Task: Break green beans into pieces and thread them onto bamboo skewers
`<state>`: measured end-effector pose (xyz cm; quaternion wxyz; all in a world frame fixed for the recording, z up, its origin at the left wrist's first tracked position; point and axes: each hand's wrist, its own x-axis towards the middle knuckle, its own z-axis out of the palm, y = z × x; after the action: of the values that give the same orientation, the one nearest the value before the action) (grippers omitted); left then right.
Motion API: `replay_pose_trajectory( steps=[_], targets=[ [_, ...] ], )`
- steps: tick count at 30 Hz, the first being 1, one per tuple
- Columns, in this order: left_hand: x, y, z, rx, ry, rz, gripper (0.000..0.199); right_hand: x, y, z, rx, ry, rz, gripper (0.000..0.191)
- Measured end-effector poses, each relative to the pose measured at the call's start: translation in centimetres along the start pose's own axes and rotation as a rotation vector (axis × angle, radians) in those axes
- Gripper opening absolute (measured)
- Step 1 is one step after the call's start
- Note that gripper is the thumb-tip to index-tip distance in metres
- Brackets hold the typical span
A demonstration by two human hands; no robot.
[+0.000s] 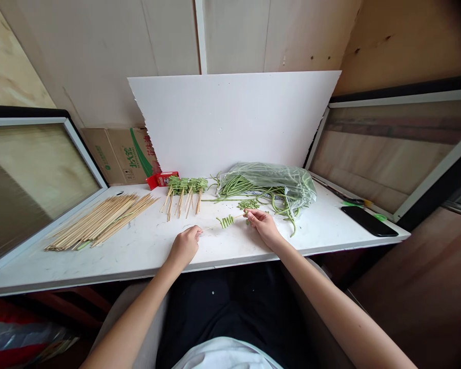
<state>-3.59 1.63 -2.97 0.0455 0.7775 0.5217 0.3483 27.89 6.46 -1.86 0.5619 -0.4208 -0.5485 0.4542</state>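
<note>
Thin pale wooden skewer with short green bean pieces, held over the white bench.
Left hand pinches one end; the pieces sit crosswise in an uneven, ladder-like row, some tilted; right hand is clamped near the other end, beside heaped cut green beans.

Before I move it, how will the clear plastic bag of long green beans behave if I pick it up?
The bag looks thin and crinkled, so it will probably sag rather than hold its shape. The long beans poke out past its left end, so some may slide out or trail.
</note>
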Motion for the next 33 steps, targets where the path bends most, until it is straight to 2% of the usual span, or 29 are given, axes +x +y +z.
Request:
replay_pose_trajectory(
  steps=[10, 23, 30, 33],
  targets=[
    [0.1, 0.2, -0.2, 0.021, -0.008, -0.007, 0.026, 0.7, 1.5, -0.4, 0.019, -0.005, -0.03, 0.051],
    [0.1, 0.0, 0.0, 0.039, -0.026, -0.027, 0.025, 0.4, 0.8, -0.2, 0.042, 0.001, -0.019, 0.044],
    [0.1, -0.2, 0.2, 0.057, -0.032, -0.025, 0.026, 0.1, 0.5, 0.0, -0.03, 0.034, -0.013, 0.048],
    [0.1, -0.3, 0.4, 0.06, -0.038, -0.03, 0.027, 0.1, 0.7, -0.1, -0.065, 0.056, -0.029, 0.044]
  ],
)
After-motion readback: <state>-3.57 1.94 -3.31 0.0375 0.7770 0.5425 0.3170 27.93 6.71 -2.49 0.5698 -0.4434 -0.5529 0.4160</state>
